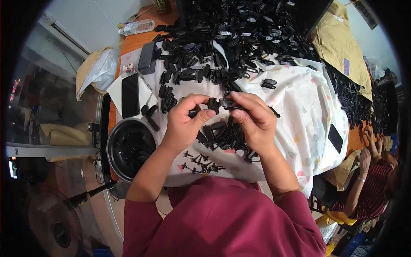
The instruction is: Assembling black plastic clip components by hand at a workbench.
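Above the cloth, in the middle, my two hands meet with black plastic parts between them. My left hand (182, 124) pinches a small black plastic part (212, 105) between thumb and forefinger. In my right hand (259, 122) is another black clip-like part (227, 104), its end close to the first; whether the two touch I cannot tell. Below the hands lies a small pile of black plastic parts (218, 133). Nearer to me are several thin black pin-like pieces (201, 162). A large heap of similar black parts (239, 43) covers the far side.
A metal bowl (109, 150) with black parts stands at left, near a dark phone (130, 96), a grey box (147, 58) and a clear bottle (139, 27). A patterned white cloth (295, 124) covers the table. Another person's arm (361, 180) shows at right; a fan (55, 227) stands lower left.
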### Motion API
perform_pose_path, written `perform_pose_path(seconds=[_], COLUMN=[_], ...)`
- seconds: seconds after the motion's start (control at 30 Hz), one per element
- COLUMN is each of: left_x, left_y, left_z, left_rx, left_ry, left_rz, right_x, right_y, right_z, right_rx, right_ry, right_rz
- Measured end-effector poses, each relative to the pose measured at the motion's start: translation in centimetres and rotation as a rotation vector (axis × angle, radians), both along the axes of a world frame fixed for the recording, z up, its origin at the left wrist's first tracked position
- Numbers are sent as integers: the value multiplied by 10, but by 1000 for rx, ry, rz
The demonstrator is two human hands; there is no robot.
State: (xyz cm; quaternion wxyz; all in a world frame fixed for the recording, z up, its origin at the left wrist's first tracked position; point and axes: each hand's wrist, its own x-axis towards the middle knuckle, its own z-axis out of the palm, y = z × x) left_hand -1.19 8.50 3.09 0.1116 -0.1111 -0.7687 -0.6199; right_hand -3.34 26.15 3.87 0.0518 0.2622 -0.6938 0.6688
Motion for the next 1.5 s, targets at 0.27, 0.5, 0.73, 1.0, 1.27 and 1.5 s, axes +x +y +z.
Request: perform_pose_path(seconds=[0.27,0.5,0.73,1.0,1.27,1.5], left_x=[3,20,9,-22,-10,-4], left_y=[1,28,-5,-83,-54,-37], left_z=[-3,-16,-15,-21,-71,-32], left_rx=[-157,642,642,659,-1238,-29], left_ry=[119,-381,-393,-364,-243,-458], left_rz=[37,8,-6,439,196,48], right_x=[-2,11,10,-63,-53,-25], right_y=[8,-10,-33,-78,-62,-25], right_z=[1,-21,-16,-83,-83,-39], right_rx=[414,392,-67,820,742,-260], right_ry=[397,514,-562,269,118,-680], right_rz=[-99,-236,114,171,69,140])
